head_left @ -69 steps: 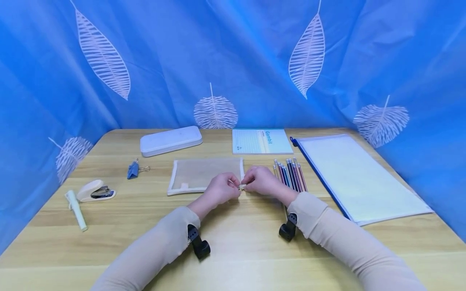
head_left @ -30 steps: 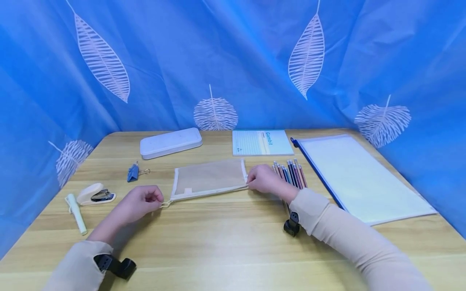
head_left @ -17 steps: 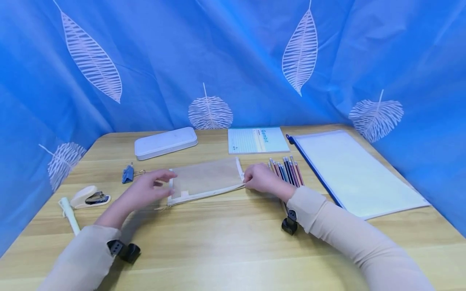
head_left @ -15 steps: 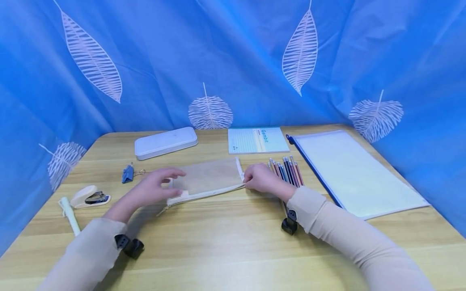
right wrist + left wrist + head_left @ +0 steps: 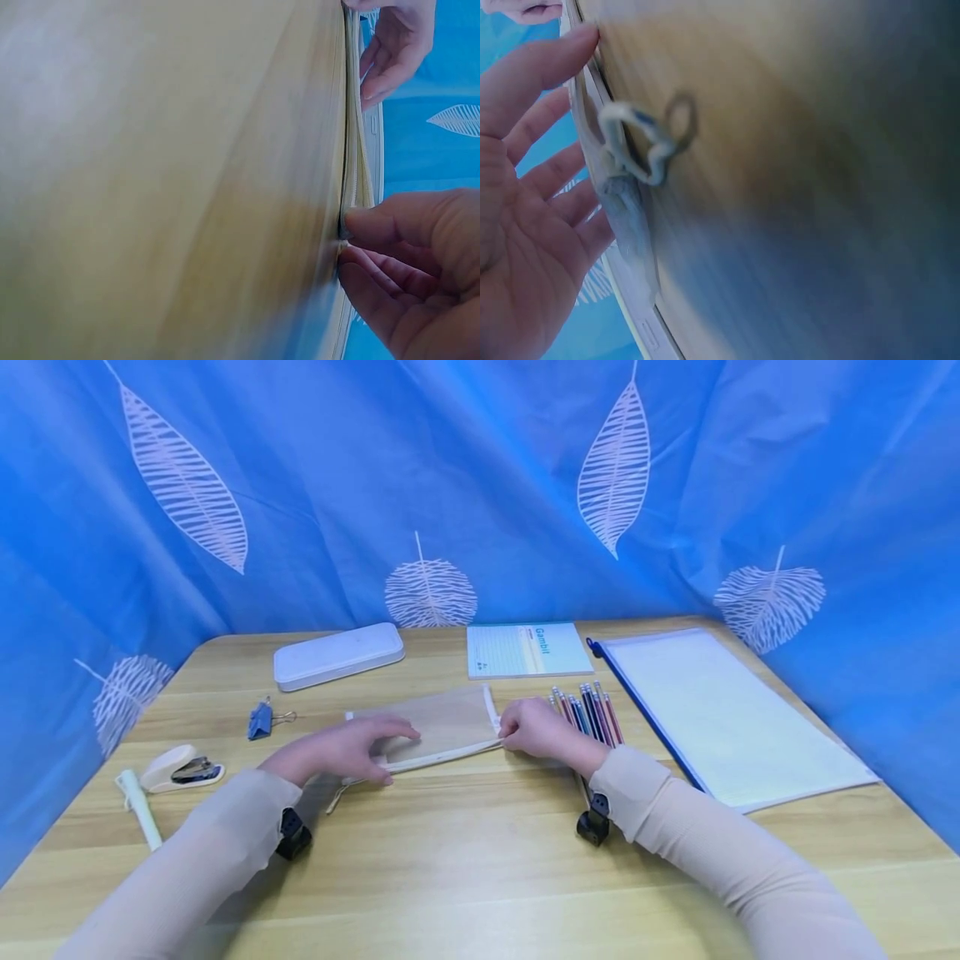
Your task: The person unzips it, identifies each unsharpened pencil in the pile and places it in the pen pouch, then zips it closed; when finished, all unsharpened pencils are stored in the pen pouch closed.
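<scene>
A mesh zip pouch [image 5: 442, 718] with white edging lies in the middle of the table. My right hand [image 5: 540, 727] pinches its front right corner between thumb and fingers; in the right wrist view the fingertips [image 5: 352, 225] close on the zipped edge. Over the pouch's left part my left hand [image 5: 351, 750] is spread, its thumb near the front edge and its fingers above the mesh. A pale looped zip pull [image 5: 613, 139] dangles off the left end of the zip, below the left hand. The pouch's left side is partly hidden by that hand.
Several pencils [image 5: 588, 710] lie right beside the right hand. A large clear zip folder [image 5: 735, 718] is at the right, a notebook [image 5: 525, 652] and a white case [image 5: 339, 657] at the back. At left are a blue binder clip [image 5: 260, 721], a stapler [image 5: 180, 768] and a pale green pen [image 5: 138, 806].
My left hand drew the zip pull from the right end to the left, let it go, then moved right over the pouch. The right hand stays at the right corner. The view shifted slightly.
</scene>
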### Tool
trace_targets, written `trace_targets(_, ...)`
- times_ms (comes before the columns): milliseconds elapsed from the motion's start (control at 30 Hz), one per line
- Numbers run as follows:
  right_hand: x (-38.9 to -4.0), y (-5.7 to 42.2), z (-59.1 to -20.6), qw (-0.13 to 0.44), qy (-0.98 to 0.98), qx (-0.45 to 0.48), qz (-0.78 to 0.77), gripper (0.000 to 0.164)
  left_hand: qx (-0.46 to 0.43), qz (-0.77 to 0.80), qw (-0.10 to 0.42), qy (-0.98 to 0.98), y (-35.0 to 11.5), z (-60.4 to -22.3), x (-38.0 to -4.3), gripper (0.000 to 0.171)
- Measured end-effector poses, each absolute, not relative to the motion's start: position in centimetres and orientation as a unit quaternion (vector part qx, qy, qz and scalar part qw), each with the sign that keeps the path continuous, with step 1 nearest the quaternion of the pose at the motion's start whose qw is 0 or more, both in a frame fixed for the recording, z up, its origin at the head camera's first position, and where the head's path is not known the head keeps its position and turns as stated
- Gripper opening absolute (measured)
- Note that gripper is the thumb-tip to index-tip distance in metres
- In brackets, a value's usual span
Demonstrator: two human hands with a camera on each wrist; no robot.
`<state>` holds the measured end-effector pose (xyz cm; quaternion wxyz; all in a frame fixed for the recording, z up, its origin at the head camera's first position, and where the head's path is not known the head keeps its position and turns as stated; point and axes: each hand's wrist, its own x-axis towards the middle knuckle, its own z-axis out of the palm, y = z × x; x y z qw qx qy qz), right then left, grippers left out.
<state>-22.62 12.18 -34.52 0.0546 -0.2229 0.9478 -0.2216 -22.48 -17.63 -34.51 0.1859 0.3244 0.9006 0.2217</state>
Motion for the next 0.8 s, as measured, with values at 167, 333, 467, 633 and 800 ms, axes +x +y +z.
trace_targets(167, -22.6, 12.3, -34.3, 0.066, 0.946, -0.225, -0.225, 0.006, 0.34, 0.216, 0.184, 0.897, -17.8, -34.1, -23.0, 0.045)
trace_targets(333, -22.9, 13.7, -33.4, 0.139, 0.932, -0.195, -0.273, 0.02, 0.341, 0.233, 0.209, 0.886, -17.6, -33.6, -23.6, 0.036)
trace_targets(467, -22.8, 16.7, -32.3, 0.154, 0.911, -0.18, -0.338, 0.038, 0.329, 0.243, 0.208, 0.888, -17.5, -33.6, -24.1, 0.035)
trace_targets(633, -22.3, 20.9, -31.5, 0.162, 0.882, -0.166, -0.409, 0.047, 0.285, 0.273, 0.18, 0.901, -17.6, -33.8, -24.6, 0.033)
trace_targets(800, -21.6, 24.2, -31.7, 0.149, 0.871, -0.141, -0.446, 0.049, 0.246, 0.309, 0.173, 0.902, -17.7, -34.0, -24.9, 0.032)
